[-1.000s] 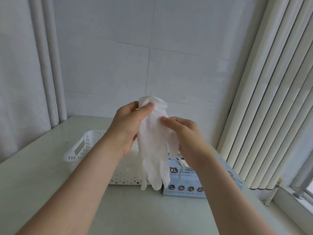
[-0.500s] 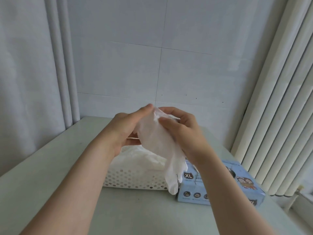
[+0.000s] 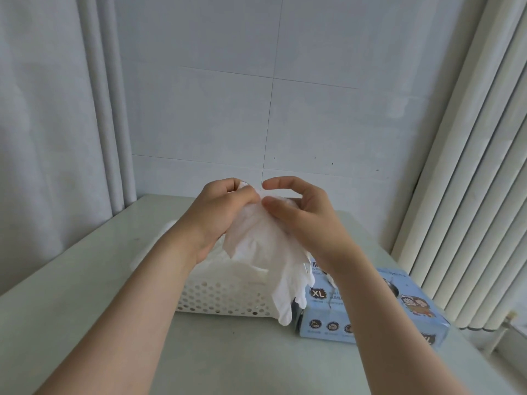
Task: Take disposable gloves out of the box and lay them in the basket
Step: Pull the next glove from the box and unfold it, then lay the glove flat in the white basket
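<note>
A white disposable glove [image 3: 265,252] hangs in the air in front of me, its fingers pointing down past the basket's near right corner. My left hand [image 3: 219,212] pinches its cuff at the top. My right hand [image 3: 299,215] grips the glove from the right, thumb pressed on it, index finger lifted. Below stands a white perforated basket [image 3: 222,300] with several white gloves [image 3: 228,266] piled inside. A light blue glove box [image 3: 370,309] marked XL lies right of the basket, partly hidden by my right forearm.
All of it stands on a pale table [image 3: 242,363] pushed against a white tiled wall. Vertical blinds [image 3: 470,166] hang at the right, a curtain [image 3: 57,124] at the left. The table's right edge runs close to the box.
Both hands have come lower and closer together, bunching the glove's upper part. The glove hangs more to the right, its fingertips now near the box. The view has shifted left.
</note>
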### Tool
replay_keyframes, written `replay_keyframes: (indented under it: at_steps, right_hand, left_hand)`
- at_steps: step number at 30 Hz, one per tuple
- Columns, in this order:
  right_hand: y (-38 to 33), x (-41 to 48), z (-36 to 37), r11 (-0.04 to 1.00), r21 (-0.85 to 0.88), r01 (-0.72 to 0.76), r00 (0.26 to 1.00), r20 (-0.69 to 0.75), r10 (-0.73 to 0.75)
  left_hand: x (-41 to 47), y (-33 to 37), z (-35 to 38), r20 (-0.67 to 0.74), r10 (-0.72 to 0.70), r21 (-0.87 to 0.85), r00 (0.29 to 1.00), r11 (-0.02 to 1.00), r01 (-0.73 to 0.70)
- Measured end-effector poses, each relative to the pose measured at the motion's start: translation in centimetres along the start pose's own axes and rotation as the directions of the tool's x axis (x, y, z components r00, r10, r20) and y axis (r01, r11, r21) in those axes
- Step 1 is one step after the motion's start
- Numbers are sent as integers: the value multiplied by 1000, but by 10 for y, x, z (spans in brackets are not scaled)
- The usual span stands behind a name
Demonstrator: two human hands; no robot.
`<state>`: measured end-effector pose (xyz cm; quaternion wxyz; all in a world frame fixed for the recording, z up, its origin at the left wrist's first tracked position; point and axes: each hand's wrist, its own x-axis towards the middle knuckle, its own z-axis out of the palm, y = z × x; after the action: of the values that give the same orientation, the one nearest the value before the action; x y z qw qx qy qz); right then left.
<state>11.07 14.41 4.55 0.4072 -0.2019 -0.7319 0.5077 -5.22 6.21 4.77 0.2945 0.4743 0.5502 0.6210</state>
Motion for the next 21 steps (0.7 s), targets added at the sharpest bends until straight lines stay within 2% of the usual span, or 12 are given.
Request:
replay_keyframes:
  at_steps: [3, 7, 10, 13, 15, 18, 21]
  right_hand:
    - [-2, 0, -2, 998, -42, -52, 999, -16, 51]
    - [2, 1, -11, 950, -231, -210, 978, -51, 203]
    - [9, 3, -18, 930, -173, -323, 946, -74, 315]
    - [14, 7, -19, 945, 14, -327, 939, -105, 326]
    - [16, 8, -17, 949, 65, -310, 938, -141, 316]
    - [19, 7, -16, 962, 36, -271, 937, -218, 272]
    - [16, 4, -20, 964, -29, -264, 928, -279, 246]
  left_hand:
    - [2, -3, -2, -27, 44, 20, 999, 999, -44]
    - [7, -5, -9, -122, 141, 120, 983, 985, -126]
    - [8, -6, -10, -196, 175, 118, 965, 981, -154]
    - [9, -6, -6, -285, 177, 84, 942, 984, -159]
    - [9, -5, -2, -306, 146, 32, 941, 989, -143]
    - [8, -2, 5, -278, 94, -90, 956, 988, -123]
    - [6, 1, 16, -230, 96, -108, 968, 987, -123]
